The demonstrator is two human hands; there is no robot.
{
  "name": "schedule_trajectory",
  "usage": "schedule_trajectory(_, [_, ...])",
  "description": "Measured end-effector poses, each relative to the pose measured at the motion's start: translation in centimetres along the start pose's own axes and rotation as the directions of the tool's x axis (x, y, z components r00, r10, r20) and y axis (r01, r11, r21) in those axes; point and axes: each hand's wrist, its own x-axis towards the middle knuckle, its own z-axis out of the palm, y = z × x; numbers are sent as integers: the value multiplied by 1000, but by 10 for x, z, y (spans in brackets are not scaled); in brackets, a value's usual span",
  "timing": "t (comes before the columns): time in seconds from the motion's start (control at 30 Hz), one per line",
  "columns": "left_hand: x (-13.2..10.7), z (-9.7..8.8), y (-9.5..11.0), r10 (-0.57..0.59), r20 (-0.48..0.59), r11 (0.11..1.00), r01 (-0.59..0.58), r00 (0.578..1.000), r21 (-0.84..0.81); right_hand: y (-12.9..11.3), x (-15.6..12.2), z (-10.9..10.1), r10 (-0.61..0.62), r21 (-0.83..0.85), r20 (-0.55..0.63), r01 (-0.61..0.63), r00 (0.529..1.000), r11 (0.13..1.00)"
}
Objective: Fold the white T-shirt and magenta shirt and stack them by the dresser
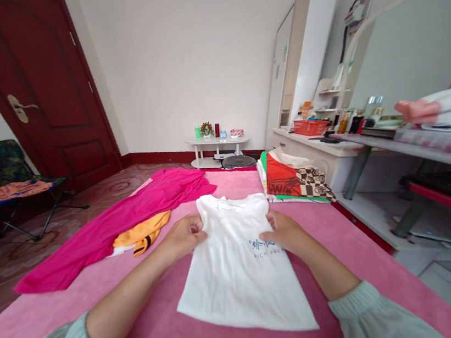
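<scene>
A white T-shirt (pixel 235 278) with blue lettering on its chest lies spread on the pink bed cover (pixel 156 333), its neckline pointing away from me and its sides tucked in. My left hand (pixel 184 234) pinches the shirt's left edge below the shoulder. On the opposite edge, beside the print, my right hand (pixel 284 231) grips the cloth between thumb and fingers. Part of the lettering is hidden by my right thumb and fingers.
A magenta garment (pixel 132 220) stretches along the bed's left side, with a yellow garment (pixel 145 234) partly under it. Folded clothes (pixel 293 179) are stacked at the far right. Beyond stand a small white table (pixel 217 138), a folding chair (pixel 11 180) and a dresser (pixel 309 147).
</scene>
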Motion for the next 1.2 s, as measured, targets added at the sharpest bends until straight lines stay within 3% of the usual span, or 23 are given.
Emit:
schedule_trajectory(0.13, [3, 16, 19, 126, -118, 982, -141, 985, -126, -20, -5, 9, -67, 169, -59, 76, 996, 983])
schedule_trajectory(0.2, [5, 29, 35, 181, -119, 964, -200, 976, -175, -29, -8, 14, -105, 224, -77, 120, 992, 967])
schedule_trajectory(0.3, [9, 49, 57, 233, 11, 939, -222, 972, -262, -33, -9, 20, -141, 321, -81, 159, 987, 934])
schedule_trajectory(0.4, [18, 64, 63, 137, 142, 933, -80, 980, -350, -29, -6, 29, -141, 404, -92, 166, 986, 900])
schedule_trajectory(0.47, [25, 69, 57, 59, 165, 928, 7, 984, -373, -25, -3, 35, -123, 449, -101, 155, 987, 880])
schedule_trajectory(0.5, [29, 70, 52, 65, 142, 935, -10, 988, -355, -23, -2, 38, -115, 467, -104, 151, 988, 871])
schedule_trajectory(0.57, [38, 69, 40, 189, 26, 955, -178, 982, -239, -22, -1, 43, -115, 487, -99, 149, 988, 860])
schedule_trajectory(0.63, [50, 67, 29, 379, -79, 920, -384, 922, -72, -22, 0, 46, -122, 492, -93, 153, 988, 857])
schedule_trajectory(0.73, [74, 67, 17, 514, -59, 856, -508, 856, 99, -24, -1, 44, -121, 494, -69, 139, 990, 858])
schedule_trajectory(0.83, [101, 75, 7, 480, 34, 849, -475, 876, 233, -28, -4, 40, -113, 486, -30, 113, 993, 867])
schedule_trajectory(0.93, [124, 85, -7, 306, 121, 900, -328, 944, 285, -30, -7, 36, -115, 476, -25, 113, 993, 872])
schedule_trajectory(1.03, [134, 90, -21, 220, 42, 940, -224, 975, 258, -29, -8, 36, -140, 463, -52, 149, 989, 874])
schedule_trajectory(1.2, [130, 86, -31, 287, -137, 956, -274, 948, 107, -34, -14, 34, -223, 386, -130, 257, 966, 886])
